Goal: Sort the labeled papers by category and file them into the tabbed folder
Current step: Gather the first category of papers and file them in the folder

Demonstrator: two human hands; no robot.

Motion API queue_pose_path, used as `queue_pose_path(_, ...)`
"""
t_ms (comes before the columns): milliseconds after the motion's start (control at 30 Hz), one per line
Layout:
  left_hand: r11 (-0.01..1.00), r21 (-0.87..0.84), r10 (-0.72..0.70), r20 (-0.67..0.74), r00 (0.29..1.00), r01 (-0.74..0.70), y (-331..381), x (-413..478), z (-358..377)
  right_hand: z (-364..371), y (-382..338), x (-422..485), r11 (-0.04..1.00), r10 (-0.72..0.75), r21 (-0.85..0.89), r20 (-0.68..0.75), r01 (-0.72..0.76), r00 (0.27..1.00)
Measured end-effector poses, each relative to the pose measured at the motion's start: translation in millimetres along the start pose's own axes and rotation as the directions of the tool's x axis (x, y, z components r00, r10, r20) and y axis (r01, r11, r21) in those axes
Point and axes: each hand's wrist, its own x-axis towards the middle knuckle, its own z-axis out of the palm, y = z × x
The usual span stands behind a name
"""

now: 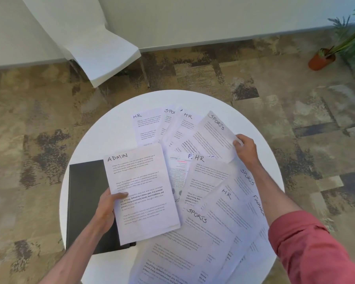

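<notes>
Many white labeled papers (213, 218), left hand (106, 206) pinching ADMIN sheet (139, 181), right hand (245, 150) pinching SPORTS sheet (211, 136), black folder (84, 191)

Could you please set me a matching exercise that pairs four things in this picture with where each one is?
Things:
1. ADMIN sheet
2. far SPORTS sheet
3. folder
4. pot

Places:
A. On the floor, far right
B. Pinched by the right hand
C. Flat on the table, left side
D. Held by the left hand

Pairs: 1-D, 2-B, 3-C, 4-A
</notes>
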Motion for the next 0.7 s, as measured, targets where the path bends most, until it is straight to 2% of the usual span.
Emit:
queue_pose_path(133, 1.000, 0.004, 0.005, 0.014, 1.000, -0.005, -3, -5, 6, -19, 29, -1, 0.990, 0.097, -0.112, 0.090, -0.087, 0.991)
queue_pose_path(233, 1.000, 0.003, 0.009, 0.032, 0.999, -0.009, -4, -8, 9, -26, 33, 0, 0.965, 0.144, -0.243, 0.185, -0.097, 0.972)
queue_pose_path(300, 1.000, 0.011, 0.009, 0.035, 0.999, -0.009, -5, -9, 12, -28, 27, 1, 0.945, 0.194, -0.295, 0.164, -0.140, 0.967)
queue_pose_path(367, 1.000, 0.020, 0.007, 0.029, 1.000, -0.007, -5, -8, 13, -26, 18, 4, 0.923, 0.233, -0.316, 0.011, -0.217, 0.972)
queue_pose_path(433, 1.000, 0.023, 0.005, 0.018, 1.000, -0.005, -4, -6, 14, -19, 4, 10, 0.918, 0.148, -0.343, -0.167, -0.198, 0.975)
queue_pose_path(467, 1.000, 0.024, 0.003, 0.012, 1.000, -0.003, -3, -5, 15, -14, -4, 15, 0.921, 0.088, -0.359, -0.186, -0.151, 0.979)
queue_pose_path(600, 0.999, 0.034, 0.009, 0.019, 1.000, -0.009, 2, -1, 16, 21, -38, 34, 0.883, -0.121, -0.455, 0.014, 0.115, 0.993)
queue_pose_path(700, 0.999, 0.038, 0.018, 0.021, 1.000, -0.019, 6, 2, 14, 48, -61, 47, 0.864, -0.128, -0.483, 0.062, 0.142, 0.990)
